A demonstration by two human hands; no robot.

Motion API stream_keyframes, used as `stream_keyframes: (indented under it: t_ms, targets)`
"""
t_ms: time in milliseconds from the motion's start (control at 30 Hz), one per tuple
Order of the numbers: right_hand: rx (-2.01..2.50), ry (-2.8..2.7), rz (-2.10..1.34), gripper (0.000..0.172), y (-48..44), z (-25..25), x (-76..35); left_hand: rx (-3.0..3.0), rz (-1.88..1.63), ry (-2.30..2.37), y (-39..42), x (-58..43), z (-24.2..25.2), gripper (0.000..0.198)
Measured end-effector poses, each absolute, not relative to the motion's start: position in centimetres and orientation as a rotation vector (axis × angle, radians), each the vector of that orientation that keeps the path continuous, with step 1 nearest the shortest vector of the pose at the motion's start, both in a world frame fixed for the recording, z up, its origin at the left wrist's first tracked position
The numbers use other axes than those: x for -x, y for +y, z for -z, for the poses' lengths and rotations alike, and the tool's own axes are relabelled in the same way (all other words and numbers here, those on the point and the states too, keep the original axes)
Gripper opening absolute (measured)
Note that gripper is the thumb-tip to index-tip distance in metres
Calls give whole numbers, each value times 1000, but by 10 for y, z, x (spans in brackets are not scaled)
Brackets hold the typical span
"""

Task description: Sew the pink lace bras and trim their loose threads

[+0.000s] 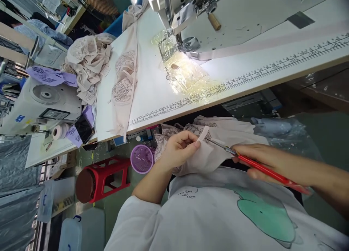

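Note:
Over my lap lies light beige lace fabric (208,156). My left hand (181,147) pinches one end of it between thumb and fingers, and a short pale strip (203,134) sticks up from the pinch. My right hand (259,160) is wrapped round red-handled scissors (261,168). Their metal blades point left and reach the fabric beside the strip, close to my left fingertips. A beige lace bra piece (125,87) lies on the white sewing table, left of the machine's needle area.
The sewing machine (182,22) stands at the table's far side, above a ruler-marked front edge (152,114). A fabric pile (88,60) lies at the left. Below are a purple basket (142,159) and a red stool (109,176).

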State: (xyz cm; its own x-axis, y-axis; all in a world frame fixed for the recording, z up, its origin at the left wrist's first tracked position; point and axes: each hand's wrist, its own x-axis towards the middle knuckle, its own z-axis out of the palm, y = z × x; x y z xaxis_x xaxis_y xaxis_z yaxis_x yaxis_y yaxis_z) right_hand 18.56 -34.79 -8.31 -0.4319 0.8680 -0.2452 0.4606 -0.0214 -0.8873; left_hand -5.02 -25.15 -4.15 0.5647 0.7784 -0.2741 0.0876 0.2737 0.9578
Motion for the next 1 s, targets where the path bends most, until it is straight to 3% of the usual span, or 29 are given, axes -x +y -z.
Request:
stream_keyframes:
  t_ms: [100, 200, 600, 867, 1000]
  targets:
    - [1310, -1854, -1548, 44, -339, 75, -183, -1211, -524, 893, -253, 47, 40, 47]
    - [1305, -1845, -1612, 35, -333, 70, -180, -1187, -501, 944, -254, 45, 37, 46]
    - [1328, -1773, -1755, 40, -336, 69, -175, -1124, -495, 1050, -253, 40, 33, 40]
    - [1438, -1805, -1629, 38, -336, 58, -173, -1100, -481, 1070, -253, 40, 33, 38]
    - [1474, -1768, -1637, 45, -337, 66, -170, -1115, -475, 1069, -252, 42, 34, 42]
